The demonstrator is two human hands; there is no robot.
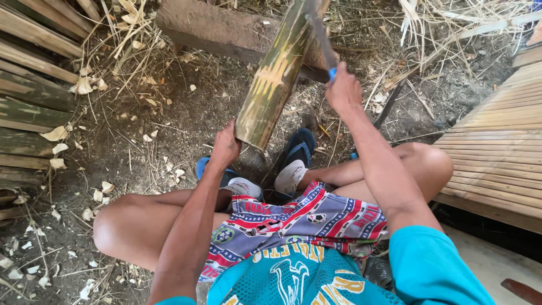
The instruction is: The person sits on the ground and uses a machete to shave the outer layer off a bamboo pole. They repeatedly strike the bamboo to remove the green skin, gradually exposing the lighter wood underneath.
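Bamboo pole gripped, blade on it
Left hand fingers closed on pole's lower end, frame centre; right hand fingers shut around knife.

Dark soil lay strewn with chips and straw; poles were stacked left, a slatted platform stood right, in daylight.

Outdoor bamboo-working yard, rural and informal. The floor is bare dirt littered with dry straw and pale wood chips. Split bamboo lengths lie stacked at one side; a slatted bamboo panel lies opposite. A heavy log lies across the ground as a chopping block.
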